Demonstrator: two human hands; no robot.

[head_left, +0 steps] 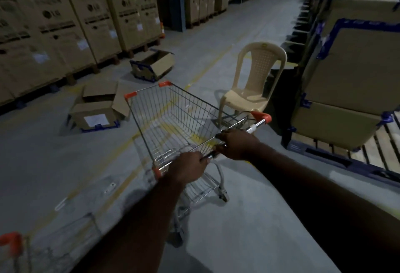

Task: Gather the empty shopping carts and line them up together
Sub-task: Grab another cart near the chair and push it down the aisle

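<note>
Chrome handle bar (pixel 257 124) is sitting inside a closed two-handed grip, left hand (pixel 188 168) beside right hand (pixel 237 145), with the empty cart (pixel 173 110) stretching lengthwise away ahead and a second cart (pixel 13 242) standing low left, nearer the left hand.

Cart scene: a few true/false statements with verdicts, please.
1. Left hand and right hand both grip the cart by its handle. True.
2. The cart carries a box. False: its basket is empty.
3. A chair stands beyond the cart, to the right. True.
4. The near floor box is sealed. False: its flaps stand open.
5. Part of a second cart shows at bottom left. True.
</note>
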